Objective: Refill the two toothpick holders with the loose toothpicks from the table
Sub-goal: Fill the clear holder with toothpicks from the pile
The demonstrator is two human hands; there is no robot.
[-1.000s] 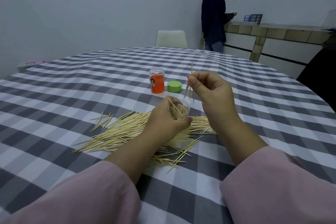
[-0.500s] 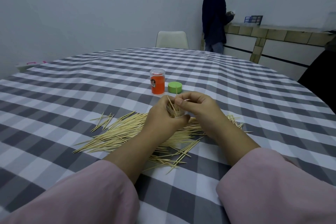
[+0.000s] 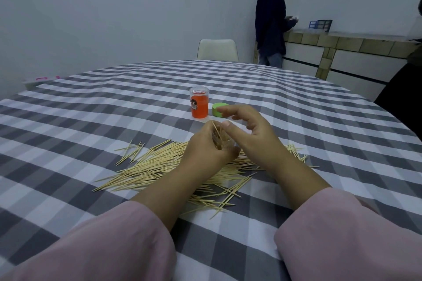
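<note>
left hand [image 3: 205, 146] gripping clear holder [image 3: 59, 138] with toothpicks inside, right hand [image 3: 249, 134] hovering beside it with fingers spread, loose toothpicks [image 3: 159, 164] lying on checkered worktop [image 3: 91, 109]

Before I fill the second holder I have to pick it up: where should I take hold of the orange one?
Grip the orange holder round its straight side wall, below the clear cap. It stands upright and apart from the toothpick pile. Probably come from its left, since the green lid sits close on its right.

Pale wall [image 3: 114, 7], white chair [image 3: 217, 50], tiled counter [image 3: 342, 41] at right.
</note>
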